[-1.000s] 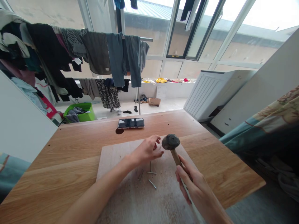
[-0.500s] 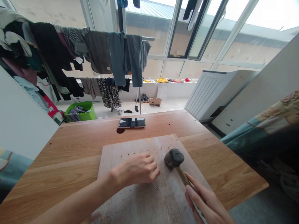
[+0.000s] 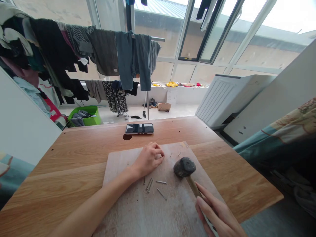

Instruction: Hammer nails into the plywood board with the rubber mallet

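My right hand point(image 3: 217, 215) grips the wooden handle of a hammer point(image 3: 184, 167); its dark round head rests low over a pale wooden board point(image 3: 148, 210) on the table. My left hand point(image 3: 148, 158) sits on the board's far half with its fingers pinched together, apparently on a nail that I cannot make out clearly. Several loose nails point(image 3: 154, 186) lie on the board just behind that hand. Two small nails point(image 3: 174, 154) stick out of the board near its far edge.
The board lies on a wooden table point(image 3: 61, 164). A dark phone point(image 3: 139, 128) rests at the table's far edge beside a round hole point(image 3: 127, 137). Clothes hang on a rack point(image 3: 81, 56) beyond; a green basket point(image 3: 85, 117) stands on the floor.
My left hand has moved from the loose nails toward the board's far side with its fingers pinched. The hammer came down from raised to low by the board and stays there.
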A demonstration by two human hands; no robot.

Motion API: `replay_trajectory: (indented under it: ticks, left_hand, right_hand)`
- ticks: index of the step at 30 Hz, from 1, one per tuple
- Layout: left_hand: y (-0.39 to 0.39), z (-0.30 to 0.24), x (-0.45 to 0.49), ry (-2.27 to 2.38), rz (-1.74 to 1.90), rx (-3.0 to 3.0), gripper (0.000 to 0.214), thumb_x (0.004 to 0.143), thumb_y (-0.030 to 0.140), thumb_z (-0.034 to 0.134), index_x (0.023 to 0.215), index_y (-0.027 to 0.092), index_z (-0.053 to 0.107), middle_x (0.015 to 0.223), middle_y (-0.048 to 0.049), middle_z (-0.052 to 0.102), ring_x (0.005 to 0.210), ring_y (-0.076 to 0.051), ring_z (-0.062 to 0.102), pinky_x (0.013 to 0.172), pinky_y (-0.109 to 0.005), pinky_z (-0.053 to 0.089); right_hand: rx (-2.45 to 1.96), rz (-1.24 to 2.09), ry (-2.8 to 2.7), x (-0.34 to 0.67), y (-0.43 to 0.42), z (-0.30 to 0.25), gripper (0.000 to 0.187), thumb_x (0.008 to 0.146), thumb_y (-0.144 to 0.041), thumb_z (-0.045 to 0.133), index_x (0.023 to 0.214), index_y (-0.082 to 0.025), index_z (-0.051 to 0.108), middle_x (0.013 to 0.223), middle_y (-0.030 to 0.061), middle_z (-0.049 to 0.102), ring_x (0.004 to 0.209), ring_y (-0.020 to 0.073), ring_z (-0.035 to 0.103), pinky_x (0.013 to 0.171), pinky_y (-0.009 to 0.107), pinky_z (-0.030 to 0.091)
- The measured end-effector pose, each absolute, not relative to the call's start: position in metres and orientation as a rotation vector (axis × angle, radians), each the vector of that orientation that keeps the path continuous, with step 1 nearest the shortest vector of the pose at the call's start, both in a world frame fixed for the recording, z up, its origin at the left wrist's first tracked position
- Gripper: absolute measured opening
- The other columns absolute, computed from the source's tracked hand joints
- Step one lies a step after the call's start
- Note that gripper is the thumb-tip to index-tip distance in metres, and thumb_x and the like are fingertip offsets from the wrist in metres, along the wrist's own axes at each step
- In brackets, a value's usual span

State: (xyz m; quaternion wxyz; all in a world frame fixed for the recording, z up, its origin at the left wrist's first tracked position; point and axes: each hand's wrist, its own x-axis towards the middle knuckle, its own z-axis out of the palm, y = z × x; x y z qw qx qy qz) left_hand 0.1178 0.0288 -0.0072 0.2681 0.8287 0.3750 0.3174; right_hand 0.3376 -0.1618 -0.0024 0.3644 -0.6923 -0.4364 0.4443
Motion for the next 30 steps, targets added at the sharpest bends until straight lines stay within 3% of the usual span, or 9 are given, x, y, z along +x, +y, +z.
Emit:
replay_trajectory:
  ticks: [10,20,24,30]
  left_hand:
    - [0.027,-0.006,0.118,1.036,0.841,2.225,0.006,0.085,0.016,0.074,0.089,0.021,0.075,0.097,-0.0045,0.069,0.098,-0.023,0.063,0.091,-0.038,0.047]
    - [0.027,-0.008,0.118,1.019,0.875,2.161,0.007,0.086,0.016,0.072,0.083,0.021,0.076,0.096,-0.0052,0.069,0.097,-0.023,0.063,0.087,-0.034,0.049]
    - [0.028,-0.007,0.118,1.015,0.868,2.167,0.006,0.086,0.016,0.073,0.083,0.021,0.076,0.096,-0.0050,0.069,0.098,-0.023,0.063,0.089,-0.034,0.049]
    - [0.029,-0.012,0.119,1.052,0.886,2.181,0.007,0.084,0.016,0.075,0.080,0.021,0.075,0.094,-0.0037,0.069,0.092,-0.021,0.063,0.086,-0.033,0.049]
  right_hand:
    - [-1.805,1.269,-0.957,0.329,-0.160,0.005,0.079,0.088,-0.070,0.053,0.151,-0.021,0.048,0.061,-0.0041,0.053,0.036,0.0099,0.038,0.032,0.023,0.026]
    - [-1.663,1.232,-1.161,0.330,-0.137,0.024,0.068,0.095,-0.061,0.051,0.147,-0.017,0.051,0.067,-0.0059,0.054,0.032,0.0051,0.040,0.030,0.018,0.035]
    - [-1.564,1.246,-1.244,0.322,-0.120,0.034,0.058,0.097,-0.056,0.051,0.143,-0.021,0.055,0.068,-0.0074,0.050,0.034,0.0049,0.041,0.029,0.016,0.035]
    - [-1.534,1.244,-1.317,0.309,-0.102,0.038,0.058,0.101,-0.051,0.047,0.151,-0.023,0.045,0.068,-0.0085,0.047,0.036,0.0044,0.041,0.031,0.014,0.033]
